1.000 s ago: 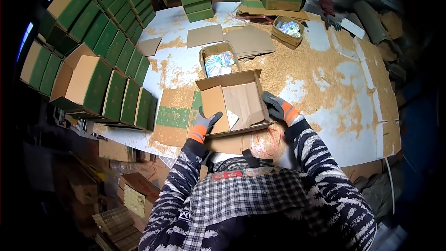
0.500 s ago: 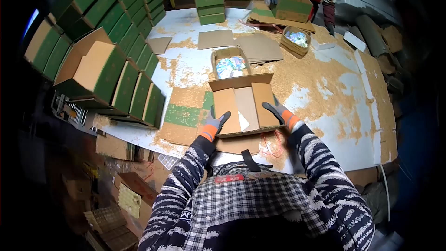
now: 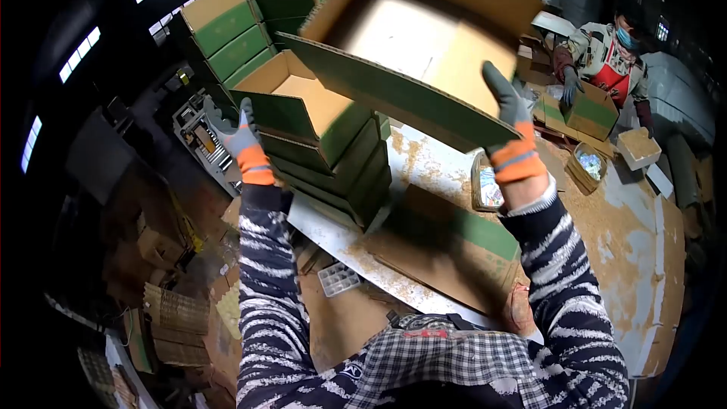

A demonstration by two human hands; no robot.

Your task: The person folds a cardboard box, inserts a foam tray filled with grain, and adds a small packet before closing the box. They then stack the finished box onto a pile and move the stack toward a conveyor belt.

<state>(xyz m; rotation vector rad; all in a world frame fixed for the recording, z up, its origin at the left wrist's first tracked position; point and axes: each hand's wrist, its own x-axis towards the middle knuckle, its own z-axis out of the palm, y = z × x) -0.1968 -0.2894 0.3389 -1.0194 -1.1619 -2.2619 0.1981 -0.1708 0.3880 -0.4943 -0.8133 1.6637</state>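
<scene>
My right hand (image 3: 515,113), in a grey glove with an orange cuff, grips the right end wall of an open cardboard box (image 3: 401,83), its thumb over the rim. The box is raised above the table and tilted, showing a bare brown inside and a green outer side. My left hand (image 3: 238,136), gloved alike, has its fingers spread and holds nothing. It is beside the near left corner of another open box (image 3: 310,117), which tops a stack of green-and-brown boxes (image 3: 356,174).
Flattened cardboard (image 3: 454,242) lies on the white table (image 3: 326,223), strewn with brown shreds. A basket of small packets (image 3: 488,185) stands behind it. Further boxes (image 3: 227,34) are piled at the back left. Across the table, a person (image 3: 606,64) handles a box (image 3: 591,112).
The view has swung left. Both hands were on a box with inner flaps on the table; now the right holds a box up in the air, and the left has moved to the stack.
</scene>
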